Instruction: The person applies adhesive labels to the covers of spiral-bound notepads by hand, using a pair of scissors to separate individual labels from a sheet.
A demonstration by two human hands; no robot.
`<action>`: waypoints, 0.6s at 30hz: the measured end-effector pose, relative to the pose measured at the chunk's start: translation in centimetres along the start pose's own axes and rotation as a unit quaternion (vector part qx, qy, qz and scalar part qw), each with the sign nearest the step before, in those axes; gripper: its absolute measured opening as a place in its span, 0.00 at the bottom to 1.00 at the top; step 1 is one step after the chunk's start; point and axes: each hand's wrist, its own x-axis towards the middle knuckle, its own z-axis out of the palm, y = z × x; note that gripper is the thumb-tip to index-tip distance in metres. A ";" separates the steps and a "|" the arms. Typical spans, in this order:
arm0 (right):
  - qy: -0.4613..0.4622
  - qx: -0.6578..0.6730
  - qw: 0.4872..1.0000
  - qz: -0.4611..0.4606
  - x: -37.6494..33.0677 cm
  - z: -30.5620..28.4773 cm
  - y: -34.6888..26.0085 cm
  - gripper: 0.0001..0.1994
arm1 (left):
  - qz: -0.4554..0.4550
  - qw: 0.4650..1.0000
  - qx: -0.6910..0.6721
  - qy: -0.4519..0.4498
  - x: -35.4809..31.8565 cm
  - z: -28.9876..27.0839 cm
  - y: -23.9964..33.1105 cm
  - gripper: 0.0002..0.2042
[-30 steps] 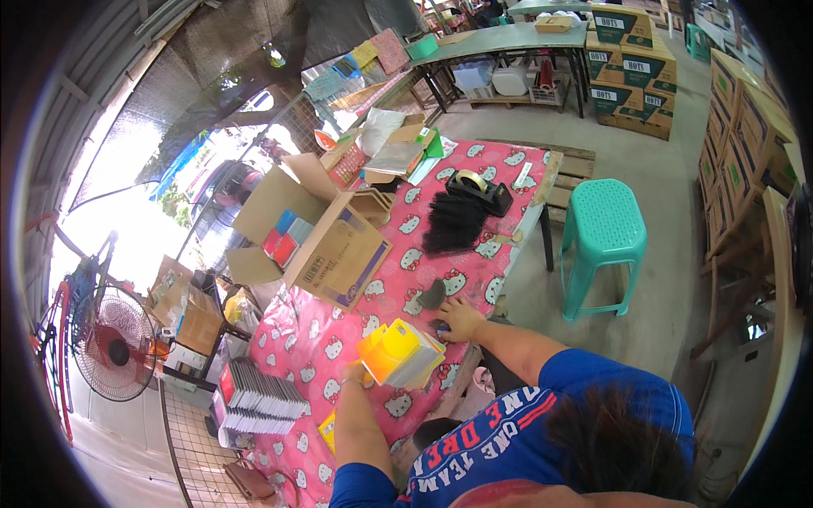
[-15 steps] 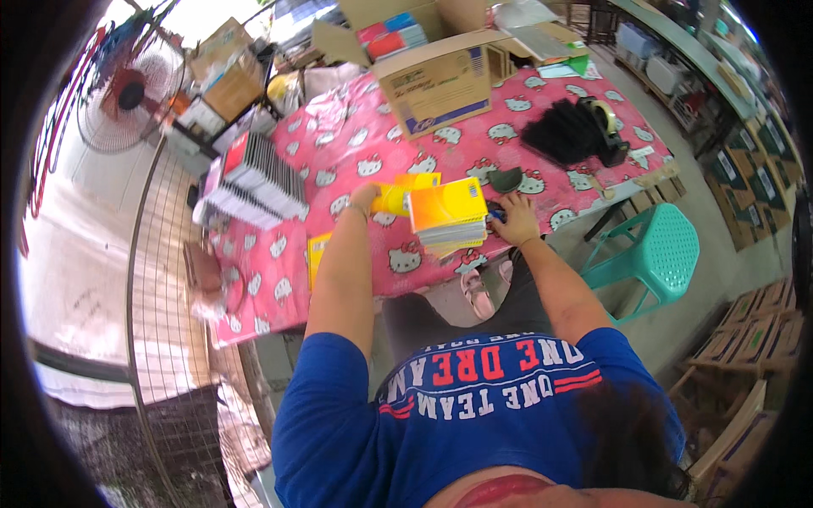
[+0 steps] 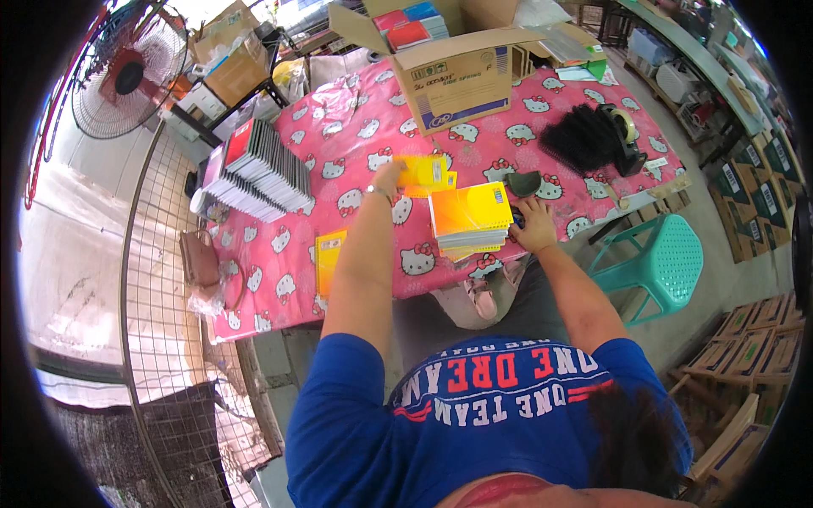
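Closest to me, my right hand (image 3: 532,230) rests at the near edge of the counter (image 3: 279,296), fingers curled together over something small and dark just beside the stack of yellow-orange notebooks (image 3: 471,218); the view there is too small for me to tell what it is or whether I truly grip it. That stack stands several books high, squared up, so I judge a fair share of the gathering is already done.

A little to the left lies a single yellow notebook (image 3: 329,259), flat on the pink patterned cloth and well apart from the stack, not yet joined to anything.

Further out, my left hand (image 3: 388,178) reaches across the counter, fingers closed on the edge of a thin yellow booklet (image 3: 426,172) that lies just beyond the stack. This piece looks to be the one in work right now, neither stacked nor set aside.

To the far left, a long fanned row of dark-covered notebooks (image 3: 262,169) sits untouched, and I take it as a good deal of work left. Beyond the booklet stands an open cardboard box (image 3: 457,76) with red and blue books inside. At the far right, a heap of black binding combs (image 3: 584,140) lies beside a tape dispenser (image 3: 624,129).
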 end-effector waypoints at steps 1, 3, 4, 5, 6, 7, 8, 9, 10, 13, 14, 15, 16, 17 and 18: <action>-0.002 0.025 0.999 -0.047 1.4 0.1 -3.4 0.25 | 0.036 0.994 0.045 0.095 1.8 -5.2 -3.1 0.14; 0.000 0.028 0.998 -0.059 1.7 0.0 -4.5 0.25 | 0.067 0.981 0.099 0.151 3.9 -6.1 -5.3 0.14; -0.004 0.021 0.999 -0.046 1.1 0.1 -3.2 0.25 | 0.081 0.959 0.193 0.189 4.1 -3.1 -6.3 0.14; -0.009 0.011 0.999 -0.029 0.5 0.3 -1.7 0.25 | 0.099 0.928 0.284 0.221 4.2 0.2 -6.8 0.15; -0.005 0.011 1.000 -0.020 0.2 0.2 -1.3 0.25 | 0.065 0.933 0.294 0.197 3.6 1.5 -5.9 0.17; 0.000 0.004 1.000 -0.001 -0.2 0.2 -0.5 0.25 | 0.073 0.934 0.301 0.180 2.6 3.3 -4.7 0.17; 0.004 0.007 1.000 0.008 -0.8 0.1 0.6 0.24 | 0.076 0.932 0.318 0.159 1.3 5.4 -3.4 0.17; 0.013 0.022 1.000 -0.011 -0.2 0.0 0.0 0.24 | 0.077 0.927 0.327 0.168 0.7 4.5 -3.0 0.16; 0.013 0.024 1.000 -0.015 -0.3 -0.2 -0.7 0.25 | 0.086 0.920 0.320 0.208 0.4 3.7 -3.3 0.16; 0.025 0.028 0.998 -0.043 0.2 0.6 -1.4 0.26 | 0.125 0.930 0.276 0.208 0.4 0.3 -3.9 0.18; 0.042 0.013 0.999 -0.016 -0.1 0.7 -0.2 0.26 | 0.120 0.929 0.297 0.187 -0.5 2.5 -2.9 0.18; 0.051 0.044 0.997 -0.034 0.2 0.5 -1.4 0.25 | 0.182 0.940 0.212 0.197 -0.7 0.7 -2.9 0.17; 0.056 0.076 0.994 -0.055 0.6 0.4 -2.5 0.24 | 0.239 0.941 0.124 0.205 -0.8 -1.9 -2.7 0.17; 0.073 0.066 0.994 -0.045 0.6 0.8 -1.8 0.24 | 0.256 0.945 0.111 0.170 -1.1 -2.5 -1.0 0.18; 0.101 0.158 0.981 -0.047 0.9 1.4 -1.0 0.22 | 0.274 0.947 0.101 0.134 -1.8 -3.2 1.2 0.20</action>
